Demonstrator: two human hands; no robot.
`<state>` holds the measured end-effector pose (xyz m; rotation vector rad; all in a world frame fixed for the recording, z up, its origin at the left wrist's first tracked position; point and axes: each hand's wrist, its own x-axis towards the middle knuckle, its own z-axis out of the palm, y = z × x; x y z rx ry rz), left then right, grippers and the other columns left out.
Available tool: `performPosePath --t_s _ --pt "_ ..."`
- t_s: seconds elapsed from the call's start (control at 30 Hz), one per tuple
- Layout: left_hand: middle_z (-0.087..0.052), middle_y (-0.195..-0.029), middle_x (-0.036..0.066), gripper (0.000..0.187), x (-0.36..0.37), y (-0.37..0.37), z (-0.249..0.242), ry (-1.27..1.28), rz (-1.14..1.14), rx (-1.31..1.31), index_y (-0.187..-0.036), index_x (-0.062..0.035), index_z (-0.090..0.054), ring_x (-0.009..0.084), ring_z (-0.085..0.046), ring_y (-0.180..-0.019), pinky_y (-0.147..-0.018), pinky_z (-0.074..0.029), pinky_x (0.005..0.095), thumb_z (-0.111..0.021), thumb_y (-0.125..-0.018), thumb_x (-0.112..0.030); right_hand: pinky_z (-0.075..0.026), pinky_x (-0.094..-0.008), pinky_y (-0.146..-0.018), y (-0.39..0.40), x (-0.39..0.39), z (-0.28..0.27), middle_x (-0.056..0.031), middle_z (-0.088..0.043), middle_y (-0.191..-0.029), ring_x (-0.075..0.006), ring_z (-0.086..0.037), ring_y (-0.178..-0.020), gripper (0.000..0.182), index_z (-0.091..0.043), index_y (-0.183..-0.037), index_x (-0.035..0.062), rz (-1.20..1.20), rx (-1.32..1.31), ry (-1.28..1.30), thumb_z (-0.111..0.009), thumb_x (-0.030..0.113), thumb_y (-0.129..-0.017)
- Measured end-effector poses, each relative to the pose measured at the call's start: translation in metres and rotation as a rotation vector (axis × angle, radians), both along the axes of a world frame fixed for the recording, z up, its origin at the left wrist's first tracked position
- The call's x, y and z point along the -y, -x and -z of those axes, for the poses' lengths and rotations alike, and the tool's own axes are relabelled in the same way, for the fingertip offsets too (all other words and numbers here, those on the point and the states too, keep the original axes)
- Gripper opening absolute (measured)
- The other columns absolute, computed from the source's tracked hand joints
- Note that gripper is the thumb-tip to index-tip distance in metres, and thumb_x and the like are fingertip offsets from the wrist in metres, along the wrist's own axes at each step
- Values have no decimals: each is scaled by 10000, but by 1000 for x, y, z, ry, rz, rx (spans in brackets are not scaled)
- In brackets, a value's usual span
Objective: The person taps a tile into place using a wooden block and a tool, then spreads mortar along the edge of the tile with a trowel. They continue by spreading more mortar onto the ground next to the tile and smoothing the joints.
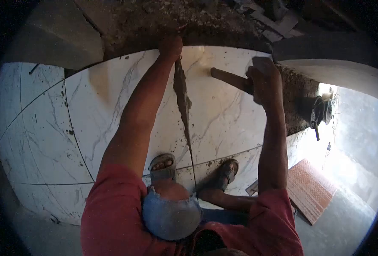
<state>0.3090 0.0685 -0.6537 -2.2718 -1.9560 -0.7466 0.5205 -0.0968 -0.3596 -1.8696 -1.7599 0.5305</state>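
Note:
My right hand [265, 83] is closed around a wooden-handled tool [230, 79], held over the right-hand marbled tile [223, 106]. The bare handle points left, and the tool's other end is hidden in my grip. At the far edge of the left-hand marbled tile [112, 94] rests my left hand [170, 48], beside the joint. Its fingers are hidden in the dark beyond that edge. A dark, muddy strip [181, 91] runs along the joint between the two tiles, wide at the far end and narrowing towards my feet.
Loose dark soil or mortar [155, 21] lies past the tiles. Blocks stand at the far left [65, 38] and right [325, 49]. At the right are a dark container [319, 111] and an orange textured panel [312, 190]. My sandalled feet [163, 167] are on the tiles.

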Motion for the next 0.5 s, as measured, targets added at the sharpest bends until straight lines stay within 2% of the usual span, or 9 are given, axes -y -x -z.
performPosePath --t_s 0.03,0.07,0.1,0.13,0.17,0.23,0.33,0.43,0.5 --pt "-674 -854 124 166 -8 0 1 -123 -15 12 -837 -86 -705 296 -653 -830 -673 -531 456 -571 -799 -175 -472 -326 -710 -11 -3 -1 -160 -612 -839 -238 -618 -807 178 -565 -950 16 -6 1 -8 -592 96 -794" --pt "-673 -856 124 165 0 2 -15 95 26 -59 -836 -84 -701 295 -654 -829 -673 -530 458 -567 -802 -175 -478 -324 -676 -32 -2 0 -147 -621 -836 -218 -616 -763 192 -565 -971 27 -119 297 -124 -589 103 -796" --pt "-673 -857 125 163 15 4 -23 323 78 -131 -835 -83 -697 295 -654 -828 -672 -530 460 -564 -805 -174 -486 -314 -624 -20 4 -8 -129 -630 -826 -195 -608 -697 190 -570 -979 41 19 -86 -26 -586 96 -797" --pt "-673 -857 125 163 26 4 -25 337 88 -134 -835 -83 -697 295 -654 -828 -672 -530 460 -564 -805 -174 -494 -304 -573 -8 10 -17 -110 -639 -816 -172 -600 -631 191 -576 -986 55 194 -473 4 -583 90 -799" --pt "-673 -843 124 156 26 1 -32 334 34 -67 -817 -82 -693 293 -656 -820 -671 -531 456 -565 -803 -170 -494 -304 -573 -10 6 -9 -110 -639 -816 -172 -600 -631 191 -576 -986 55 200 -470 -3 -583 90 -799" --pt "-673 -829 124 151 21 -4 -46 302 -22 10 -799 -80 -689 291 -658 -813 -670 -532 453 -566 -800 -167 -467 -301 -607 -18 -16 6 -77 -568 -730 -144 -544 -627 73 -571 -815 -7 83 -99 157 -555 52 -776" --pt "-671 -828 127 152 20 8 -35 40 28 -31 -806 -77 -689 290 -661 -796 -672 -535 443 -564 -803 -163 -460 -316 -622 -20 -11 -6 -107 -565 -745 -160 -551 -633 104 -558 -742 -37 -55 -95 -80 -583 63 -735" --pt "-672 -839 130 169 19 3 -32 348 60 -99 -843 -70 -695 301 -662 -780 -679 -534 452 -554 -809 -157 -469 -334 -664 6 0 -16 -142 -572 -771 -195 -569 -635 165 -566 -803 -56 189 -333 -52 -594 87 -725" --pt "-671 -861 141 200 17 4 -43 339 47 96 -884 -59 -693 318 -656 -804 -733 -524 462 -523 -824 -145 -485 -302 -644 6 -18 2 -120 -598 -799 -168 -568 -622 125 -585 -793 -55 79 -16 70 -598 50 -726"
